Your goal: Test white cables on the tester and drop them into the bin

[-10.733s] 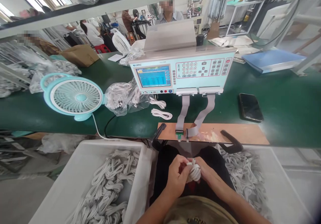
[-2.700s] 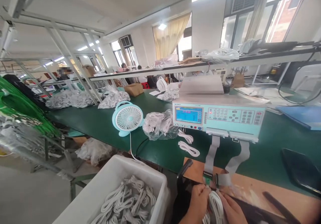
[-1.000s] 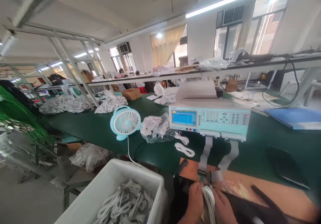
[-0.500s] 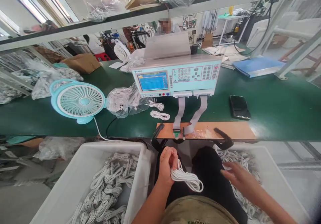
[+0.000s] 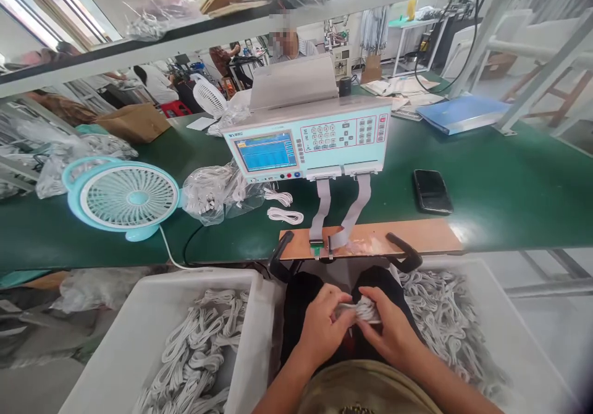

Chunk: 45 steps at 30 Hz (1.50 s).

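Observation:
A coiled white cable [image 5: 367, 309] is between my two hands, above my lap. My left hand [image 5: 327, 321] pinches one end of the bundle, and my right hand [image 5: 389, 324] closes round the other end. Fingers cover much of the coil, so its plugs cannot be made out. Just beyond, at the bench edge, two grey ribbon cables [image 5: 356, 213] run from a tester [image 5: 315, 139] with a lit screen down to small connectors [image 5: 317, 248] on a brown board [image 5: 430, 233].
White bins stand on both sides: the left bin [image 5: 109, 340] and the right bin [image 5: 514, 333] hold many coiled cables. On the green bench are a fan [image 5: 136, 198], bagged cables [image 5: 206, 194], two loose coils [image 5: 285, 215], a phone [image 5: 432, 191] and a blue folder [image 5: 463, 112]. A person sits behind the tester.
My right hand has come from over the right bin to the cable coil and taken hold of it. My left hand has shifted slightly right and lower. The camera view has shifted a little.

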Tool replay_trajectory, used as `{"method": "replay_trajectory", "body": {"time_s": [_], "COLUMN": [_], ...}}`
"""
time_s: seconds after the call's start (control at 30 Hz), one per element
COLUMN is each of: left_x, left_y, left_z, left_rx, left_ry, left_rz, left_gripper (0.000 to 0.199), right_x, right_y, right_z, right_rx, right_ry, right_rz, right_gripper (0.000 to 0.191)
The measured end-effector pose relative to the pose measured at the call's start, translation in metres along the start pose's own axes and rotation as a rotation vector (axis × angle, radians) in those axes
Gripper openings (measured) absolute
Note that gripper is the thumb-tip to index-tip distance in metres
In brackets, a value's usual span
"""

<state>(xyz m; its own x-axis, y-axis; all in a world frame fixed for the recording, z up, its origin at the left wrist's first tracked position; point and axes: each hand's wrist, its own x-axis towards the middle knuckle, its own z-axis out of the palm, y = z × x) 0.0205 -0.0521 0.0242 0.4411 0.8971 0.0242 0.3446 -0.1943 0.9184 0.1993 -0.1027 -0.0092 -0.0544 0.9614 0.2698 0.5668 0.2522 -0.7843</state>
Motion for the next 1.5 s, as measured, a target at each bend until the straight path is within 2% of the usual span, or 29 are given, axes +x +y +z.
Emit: {"method": "replay_trajectory", "body": {"time_s": [0.13,0.23,0.3,0.43,0.47,0.53,0.6,0.73,0.83,0.9,0.97,1.03,1.1,1.2,1.27,1.4,1.5], "left_x": [0.001,0.003,0.002,-0.001,-0.002,-0.002,0.001,0.012,0.024,0.030,0.034,0.037,0.037,0.039,0.040,0.037,0.032], "left_y": [0.004,-0.002,-0.008,-0.021,-0.023,-0.028,-0.031,-0.032,-0.030,-0.029,-0.029,-0.031,-0.034,-0.040,-0.044,-0.047,-0.049], "left_z": [0.006,0.009,0.011,0.015,0.016,0.018,0.020,0.023,0.020,0.017,0.014,0.011,0.009,0.003,-0.001,-0.008,-0.008], "left_rx": [-0.116,-0.339,-0.487,-0.703,-0.733,-0.752,-0.744,-0.793,-0.844,-0.831,-0.802,-0.778,-0.744,-0.701,-0.750,-0.914,-0.889], "left_ry": [-0.028,-0.028,-0.034,0.035,0.065,0.142,0.234,0.439,0.532,0.535,0.513,0.486,0.465,0.449,0.449,0.418,0.355], "left_rz": [-0.078,-0.203,-0.297,-0.416,-0.425,-0.414,-0.401,-0.423,-0.455,-0.473,-0.459,-0.413,-0.377,-0.367,-0.364,-0.385,-0.380], "left_gripper": [0.010,0.008,0.014,0.021,0.022,0.023,0.024,0.029,0.034,0.036,0.036,0.035,0.034,0.033,0.033,0.032,0.031], "right_x": [0.001,0.003,0.005,0.012,0.014,0.018,0.023,0.036,0.046,0.052,0.057,0.062,0.068,0.077,0.082,0.086,0.086], "right_y": [-0.005,-0.014,-0.020,-0.026,-0.026,-0.024,-0.022,-0.019,-0.020,-0.021,-0.021,-0.017,-0.010,-0.001,0.002,0.000,-0.001], "right_z": [0.013,0.014,0.012,0.010,0.012,0.017,0.023,0.028,0.027,0.026,0.028,0.031,0.036,0.043,0.044,0.043,0.045], "right_rx": [-0.063,0.042,0.187,0.617,0.702,0.787,0.726,0.358,0.283,0.296,0.303,0.314,0.360,0.462,0.513,0.602,0.576], "right_ry": [0.012,-0.072,-0.117,-0.179,-0.214,-0.316,-0.376,-0.234,-0.248,-0.284,-0.267,-0.198,-0.118,-0.054,-0.067,-0.178,-0.133], "right_rz": [-0.167,-0.132,-0.008,0.420,0.495,0.544,0.486,0.181,0.014,-0.047,-0.061,0.014,0.149,0.297,0.338,0.365,0.397], "right_gripper": [0.049,0.048,0.045,0.030,0.032,0.035,0.032,0.024,0.025,0.026,0.024,0.024,0.027,0.033,0.035,0.035,0.037]}}
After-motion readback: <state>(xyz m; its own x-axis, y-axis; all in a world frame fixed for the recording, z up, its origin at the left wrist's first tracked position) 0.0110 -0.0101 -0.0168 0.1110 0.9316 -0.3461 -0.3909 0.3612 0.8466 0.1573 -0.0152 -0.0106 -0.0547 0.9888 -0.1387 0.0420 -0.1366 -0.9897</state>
